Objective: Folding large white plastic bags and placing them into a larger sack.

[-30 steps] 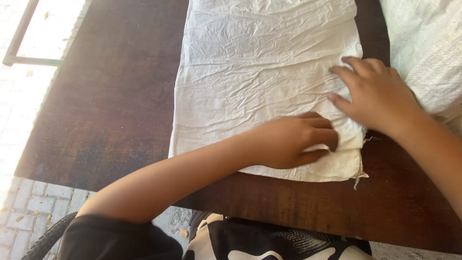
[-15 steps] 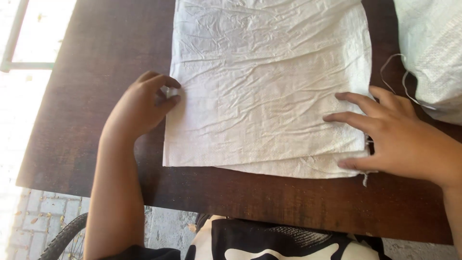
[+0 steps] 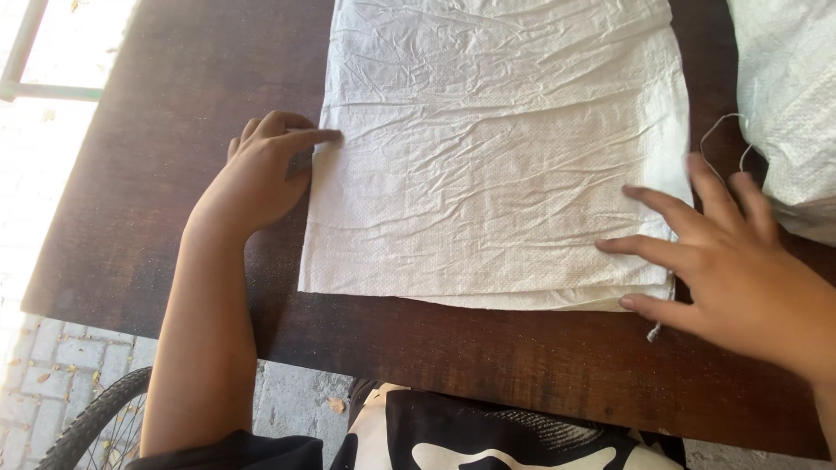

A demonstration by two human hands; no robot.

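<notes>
The white woven sack lies folded flat on the dark wooden table; the left hand pinches its left edge; the right hand, open with spread fingers, presses its right corner; if either lets go, the layers may slip apart.

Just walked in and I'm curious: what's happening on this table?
A person is flattening a folded white woven sack on a dark wooden table. The left hand pinches its left edge, while the right hand presses spread fingers on its right edge. Another white sack lies to the right.
</notes>
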